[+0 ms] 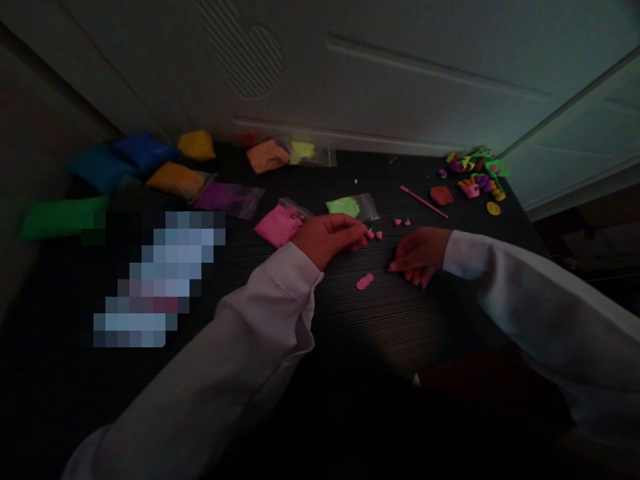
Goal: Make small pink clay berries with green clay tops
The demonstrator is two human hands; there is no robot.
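My left hand (327, 238) rests on the dark table (390, 320), its fingers pinched on a small pink clay piece (371, 234); another tiny pink ball (379, 235) lies just beside it. My right hand (419, 254) lies knuckles-up on the table with the fingers curled down; what is under them is hidden. Between the hands, nearer me, sits a flat pink clay shape (365, 281). A bag of pink clay (278, 225) is right behind my left hand. Both arms wear white sleeves.
Bags of clay in green (351, 207), purple (227, 197), orange (175, 179), blue (143, 150) and yellow (197, 144) lie across the back. A pink stick tool (424, 202) and several finished clay figures (477, 175) sit at the right. White cabinet doors stand behind.
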